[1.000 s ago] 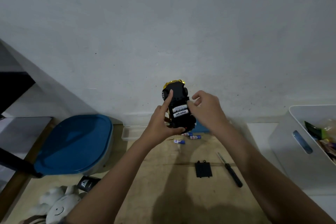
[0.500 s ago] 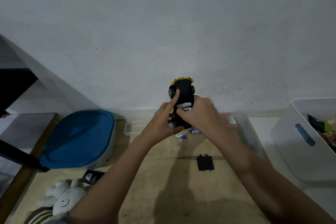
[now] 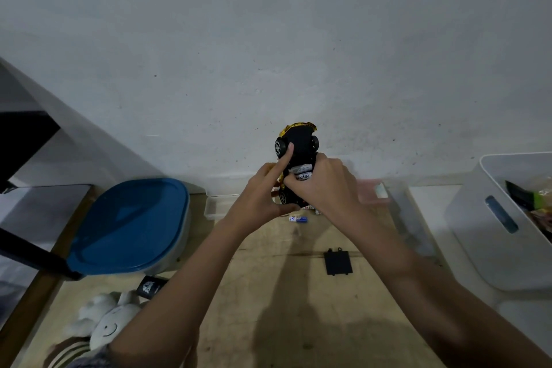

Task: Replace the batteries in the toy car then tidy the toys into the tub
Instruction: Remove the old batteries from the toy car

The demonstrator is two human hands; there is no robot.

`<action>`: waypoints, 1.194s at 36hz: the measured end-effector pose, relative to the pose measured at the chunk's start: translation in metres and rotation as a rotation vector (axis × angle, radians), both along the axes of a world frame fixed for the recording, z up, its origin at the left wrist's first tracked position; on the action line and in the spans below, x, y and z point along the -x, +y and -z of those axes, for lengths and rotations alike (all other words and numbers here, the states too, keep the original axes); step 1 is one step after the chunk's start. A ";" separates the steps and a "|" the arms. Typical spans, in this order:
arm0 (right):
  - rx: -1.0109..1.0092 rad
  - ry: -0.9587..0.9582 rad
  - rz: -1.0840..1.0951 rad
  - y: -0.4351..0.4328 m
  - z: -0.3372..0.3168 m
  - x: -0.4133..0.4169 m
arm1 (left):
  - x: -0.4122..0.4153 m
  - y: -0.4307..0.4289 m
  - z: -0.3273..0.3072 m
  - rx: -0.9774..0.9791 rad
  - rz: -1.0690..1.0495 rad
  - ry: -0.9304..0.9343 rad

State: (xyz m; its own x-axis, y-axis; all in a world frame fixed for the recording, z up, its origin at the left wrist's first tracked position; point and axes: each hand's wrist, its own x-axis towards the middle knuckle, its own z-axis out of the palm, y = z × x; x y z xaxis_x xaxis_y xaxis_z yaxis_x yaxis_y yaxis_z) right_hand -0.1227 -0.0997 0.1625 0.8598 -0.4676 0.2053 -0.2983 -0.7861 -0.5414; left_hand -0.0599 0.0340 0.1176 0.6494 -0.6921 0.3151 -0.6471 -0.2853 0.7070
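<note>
A gold toy car (image 3: 298,143) is held upside down above the wooden table, its black underside facing me. My left hand (image 3: 263,194) grips its rear and side, the index finger lying up along the chassis by a front wheel. My right hand (image 3: 322,185) curls over the open battery bay, its fingers on a white battery (image 3: 303,175) seated there. A loose blue-and-white battery (image 3: 298,219) lies on the table just below the hands. The black battery cover (image 3: 338,262) lies flat further toward me. The white tub (image 3: 490,218) stands at the right with toys inside.
A blue-lidded container (image 3: 128,227) sits at the left. A white plush toy (image 3: 104,323) and a small black item (image 3: 150,287) lie at the near left. A clear lidded box with a pink tray (image 3: 373,191) stands against the wall behind my right hand.
My right hand has closed in from beside the car and now covers the battery bay. The view has shifted, so the screwdriver seen a second ago is hidden behind my right forearm.
</note>
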 end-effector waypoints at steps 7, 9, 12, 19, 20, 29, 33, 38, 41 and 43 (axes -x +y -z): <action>0.030 0.019 0.043 0.003 -0.006 0.001 | 0.002 -0.003 -0.001 0.007 0.015 0.025; 0.035 0.021 0.048 0.003 -0.007 0.002 | 0.002 -0.004 -0.001 0.011 0.018 0.021; 0.026 0.020 0.054 0.003 -0.007 0.002 | 0.002 -0.005 -0.001 0.014 0.020 0.018; 0.020 0.019 0.057 0.003 -0.008 0.002 | 0.002 -0.005 -0.002 0.015 0.019 0.009; 0.022 0.016 0.052 0.004 -0.009 0.002 | 0.002 -0.005 -0.002 0.015 0.018 0.012; 0.075 0.020 0.037 0.005 -0.009 0.003 | -0.001 0.001 -0.003 0.012 0.016 -0.018; 0.082 0.016 0.044 0.007 -0.011 0.003 | -0.002 0.001 -0.002 0.015 0.003 -0.002; 0.106 0.031 0.058 0.008 -0.012 0.003 | 0.000 0.000 -0.004 0.015 0.004 -0.004; 0.097 0.037 0.053 0.010 -0.013 0.003 | 0.002 0.000 -0.004 0.021 0.006 0.005; 0.093 0.038 0.044 0.010 -0.013 0.003 | 0.003 0.000 -0.003 0.033 0.004 0.032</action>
State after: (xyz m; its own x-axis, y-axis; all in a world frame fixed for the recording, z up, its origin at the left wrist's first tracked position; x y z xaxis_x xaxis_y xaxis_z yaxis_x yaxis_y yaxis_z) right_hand -0.1261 -0.0893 0.1751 0.8469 -0.4851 0.2176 -0.3521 -0.8184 -0.4542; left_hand -0.0628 0.0338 0.1205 0.6567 -0.6844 0.3170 -0.6254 -0.2592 0.7360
